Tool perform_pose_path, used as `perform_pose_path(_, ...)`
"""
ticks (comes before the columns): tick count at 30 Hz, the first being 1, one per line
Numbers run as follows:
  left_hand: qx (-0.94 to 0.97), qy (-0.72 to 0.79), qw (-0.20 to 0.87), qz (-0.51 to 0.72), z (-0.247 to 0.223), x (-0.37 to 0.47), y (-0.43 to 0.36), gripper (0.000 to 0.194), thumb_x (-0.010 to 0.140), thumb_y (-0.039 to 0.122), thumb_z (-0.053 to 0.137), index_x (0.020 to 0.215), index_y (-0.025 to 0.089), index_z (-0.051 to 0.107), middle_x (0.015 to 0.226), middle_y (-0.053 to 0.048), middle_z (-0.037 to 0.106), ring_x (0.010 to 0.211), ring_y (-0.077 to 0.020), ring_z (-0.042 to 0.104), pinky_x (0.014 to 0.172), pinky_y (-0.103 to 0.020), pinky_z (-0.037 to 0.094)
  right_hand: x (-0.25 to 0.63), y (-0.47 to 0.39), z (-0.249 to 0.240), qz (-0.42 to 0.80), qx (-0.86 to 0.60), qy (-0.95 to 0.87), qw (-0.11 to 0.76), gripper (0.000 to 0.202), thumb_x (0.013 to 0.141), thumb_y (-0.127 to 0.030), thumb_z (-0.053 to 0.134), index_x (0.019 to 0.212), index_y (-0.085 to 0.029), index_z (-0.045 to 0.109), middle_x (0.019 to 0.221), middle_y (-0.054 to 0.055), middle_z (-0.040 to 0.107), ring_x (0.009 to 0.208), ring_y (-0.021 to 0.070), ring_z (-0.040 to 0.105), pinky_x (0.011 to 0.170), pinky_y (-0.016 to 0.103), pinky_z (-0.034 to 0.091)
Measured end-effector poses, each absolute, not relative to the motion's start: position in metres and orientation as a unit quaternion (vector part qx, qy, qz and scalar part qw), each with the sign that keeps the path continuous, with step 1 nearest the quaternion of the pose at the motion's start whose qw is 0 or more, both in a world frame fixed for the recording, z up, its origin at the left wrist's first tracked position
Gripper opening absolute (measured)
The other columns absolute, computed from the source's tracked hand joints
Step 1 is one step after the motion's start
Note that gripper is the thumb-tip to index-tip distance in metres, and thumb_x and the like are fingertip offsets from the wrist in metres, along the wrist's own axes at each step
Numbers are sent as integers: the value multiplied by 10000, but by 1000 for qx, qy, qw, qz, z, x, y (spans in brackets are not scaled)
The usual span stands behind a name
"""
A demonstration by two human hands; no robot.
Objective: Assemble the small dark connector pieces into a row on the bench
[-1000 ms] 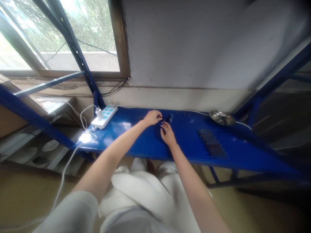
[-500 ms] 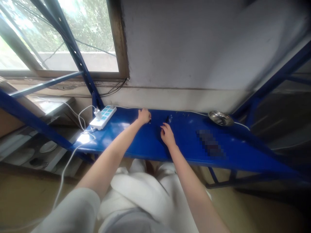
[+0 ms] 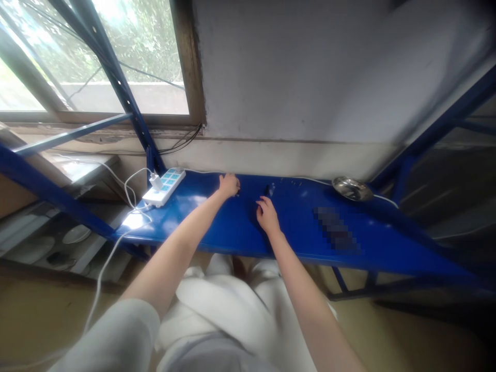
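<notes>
My left hand (image 3: 230, 185) is at the back of the blue table (image 3: 294, 227), its fingers curled down toward the surface. Tiny dark bits show by its fingertips; whatever the fingers hold is too small to make out. Closer to me and to the right, my right hand (image 3: 267, 215) hovers at or just above the tabletop, thumb and fingers apart, with nothing visible in it. Just beyond its fingertips lie a small dark piece (image 3: 267, 189) and some small clear pieces (image 3: 272, 189). Several tiny light-coloured bits (image 3: 293, 182) are scattered farther right, near the back edge.
A white power strip (image 3: 164, 187) with a plug and cable (image 3: 101, 279) occupies the table's left end. A shiny metal bowl (image 3: 352, 188) sits at the back right. Nearer me is a blurred, pixelated dark item (image 3: 336, 230). Blue frame posts (image 3: 134, 111) stand at both ends.
My left hand has shifted very slightly, its fingers drawing a little to the left over the table. The right hand stays in place.
</notes>
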State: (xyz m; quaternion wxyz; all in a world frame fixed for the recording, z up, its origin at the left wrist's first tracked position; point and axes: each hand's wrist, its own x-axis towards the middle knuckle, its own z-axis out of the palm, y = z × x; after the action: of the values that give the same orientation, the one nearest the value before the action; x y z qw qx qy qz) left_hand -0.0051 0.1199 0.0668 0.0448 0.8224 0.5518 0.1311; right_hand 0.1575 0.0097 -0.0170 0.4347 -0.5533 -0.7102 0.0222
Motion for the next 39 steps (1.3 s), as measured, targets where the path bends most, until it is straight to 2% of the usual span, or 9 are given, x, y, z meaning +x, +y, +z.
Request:
perform_pose_path(25,803,575,72,135,72,-6,116,124,732,291,610,716,179,659,981,-87,584,1052,-281,437,927,-498,277,158,10,-19,28,-564,-700,437,319,839,-171,352,1031,-136,605,1223,150,496,1178,249,451,939,436,442)
perform_pose_path(30,808,565,68,153,73,-4,114,174,723,336,618,790,179,651,1011,-93,586,1061,-289,444,926,-486,265,158,10,-19,21,-561,-700,441,314,835,-166,351,1019,-144,604,1210,144,506,1150,250,470,921,445,445)
perform_pose_path(35,848,476,33,231,81,13,100,250,845,288,427,952,172,621,1035,-86,605,1012,-230,496,921,-400,289,158,7,-12,-10,-580,-672,460,291,806,-149,374,991,-132,598,1101,150,548,1024,246,532,861,422,459)
perform_pose_path(39,903,375,32,207,74,37,83,340,871,220,314,1054,152,593,1047,-96,602,985,-211,512,884,-340,343,160,6,-9,-28,-607,-627,487,275,772,-122,375,944,-110,589,1000,158,562,949,241,538,825,398,454)
